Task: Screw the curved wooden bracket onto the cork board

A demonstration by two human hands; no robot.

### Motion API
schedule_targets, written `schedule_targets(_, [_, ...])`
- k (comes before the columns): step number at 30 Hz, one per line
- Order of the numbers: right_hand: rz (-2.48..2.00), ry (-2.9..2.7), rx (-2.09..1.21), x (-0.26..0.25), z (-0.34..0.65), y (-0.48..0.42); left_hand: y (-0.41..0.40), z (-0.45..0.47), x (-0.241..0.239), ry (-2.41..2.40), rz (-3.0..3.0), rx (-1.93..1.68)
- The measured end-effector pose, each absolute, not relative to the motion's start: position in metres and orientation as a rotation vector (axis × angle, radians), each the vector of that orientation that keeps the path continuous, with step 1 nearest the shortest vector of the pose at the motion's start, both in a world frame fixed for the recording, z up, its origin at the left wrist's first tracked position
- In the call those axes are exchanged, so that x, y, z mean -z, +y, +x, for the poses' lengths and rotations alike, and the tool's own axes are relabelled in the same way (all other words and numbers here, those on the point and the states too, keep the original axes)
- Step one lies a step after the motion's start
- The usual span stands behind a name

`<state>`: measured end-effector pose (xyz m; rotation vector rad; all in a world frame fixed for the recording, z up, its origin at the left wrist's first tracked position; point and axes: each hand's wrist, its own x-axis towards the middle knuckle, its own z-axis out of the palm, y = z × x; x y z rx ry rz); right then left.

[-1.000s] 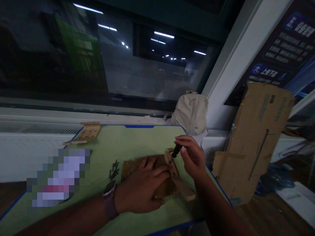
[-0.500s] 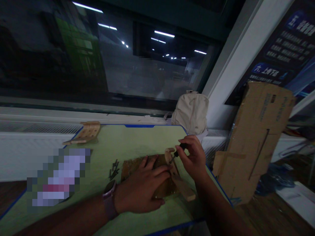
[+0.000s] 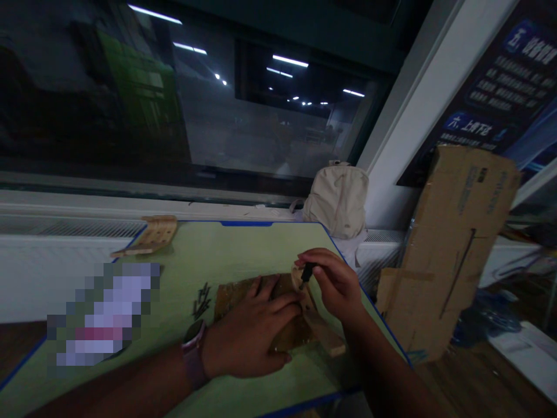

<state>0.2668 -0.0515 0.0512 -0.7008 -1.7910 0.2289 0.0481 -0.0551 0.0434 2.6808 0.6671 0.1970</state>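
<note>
The person's left hand (image 3: pixel 248 331) lies flat over a brown cork-like board (image 3: pixel 237 302), its fingers (image 3: pixel 274 305) spread apart, with the fingertips reaching the pale wooden piece (image 3: pixel 324 328) that sits on the board's right end and runs off toward the near right. The right hand (image 3: pixel 335 287) is raised just above that piece, its fingers (image 3: pixel 315 258) clamped around the black handle of a small screwdriver (image 3: pixel 307 273). The screwdriver's thin shaft points down and left at the rounded upper end of the wooden piece, though the hand and the dim light hide exactly where the tip lands. The board lies near the middle of the green bench (image 3: pixel 248 249), which has blue edging. Left of the board, a small cluster of dark screws (image 3: pixel 201 301) lies on the bench. A slotted wooden part (image 3: pixel 150 235) rests at the far left corner, and a pixelated object (image 3: pixel 102 313) too blurred to identify lies along the left edge. A mauve-strapped watch (image 3: pixel 192 354) circles the left wrist. Beyond the far edge sits a beige backpack (image 3: pixel 337 200), and a cardboard box (image 3: pixel 448 255) leans just past the right edge, below a dark window (image 3: pixel 261 98).
</note>
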Motion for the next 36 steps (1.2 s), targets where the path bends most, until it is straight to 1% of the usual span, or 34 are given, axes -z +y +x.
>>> schedule_targets(3, [-0.763,-1.730,-0.155,-0.0483,0.2688,-0.0480,-0.0553,0.0477,-0.0438,0.675,2.683,-0.177])
schedule_targets(8, [-0.939,-1.596,0.136,-0.0489,0.2712,-0.0442,-0.0552,0.0472,-0.0420,0.656,2.688,-0.218])
schedule_targets(11, [-0.948,-1.646,0.177,-0.0504,0.2709,-0.0449,-0.0551,0.0475,-0.0423,0.660,2.681,-0.208])
schedule_targets(14, [-0.884,-1.735,0.102,-0.0514,0.2706,-0.0472,-0.0553,0.0474,-0.0435,0.664,2.672,-0.198])
schedule_targets(19, [-0.748,-1.859,-0.239,-0.0524,0.2706,-0.0512,-0.0547,0.0468,-0.0420,0.634,2.670,-0.268])
schedule_targets(22, [-0.729,-1.846,-0.324,-0.0500,0.2700,-0.0510,-0.0544,0.0472,-0.0407,0.641,2.676,-0.251])
schedule_targets(24, [-0.751,-1.806,-0.266,-0.0474,0.2694,-0.0498,-0.0546,0.0474,-0.0407,0.649,2.687,-0.241])
schedule_targets(31, [-0.894,-1.656,0.150,-0.0494,0.2703,-0.0458,-0.0551,0.0463,-0.0410,0.655,2.688,-0.223])
schedule_targets(34, [-0.910,-1.660,0.197,-0.0513,0.2717,-0.0458,-0.0553,0.0459,-0.0408,0.654,2.684,-0.231])
schedule_targets(36, [-0.891,-1.673,0.132,-0.0498,0.2722,-0.0460,-0.0556,0.0460,-0.0410,0.652,2.686,-0.234])
